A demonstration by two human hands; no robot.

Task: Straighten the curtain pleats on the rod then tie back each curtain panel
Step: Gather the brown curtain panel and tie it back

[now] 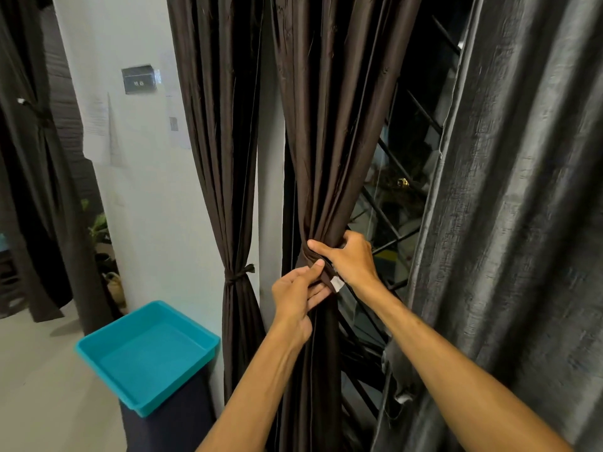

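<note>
Window grille (404, 203) exposed at 3 o'clock of curtain panel (326, 141); left hand (293, 301) fingers pinch tie-back (328, 276), right hand (354, 259) fingers grip the gathered panel.

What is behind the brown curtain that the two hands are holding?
Right of the brown curtain, a dark diagonal window grille shows behind it, with darkness outside. What lies directly behind the fabric is covered.

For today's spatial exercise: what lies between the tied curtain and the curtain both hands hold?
In the head view, only a pale upright strip, wall or frame, separates the tied curtain from the held curtain, whose tieback the left hand pinches.
</note>
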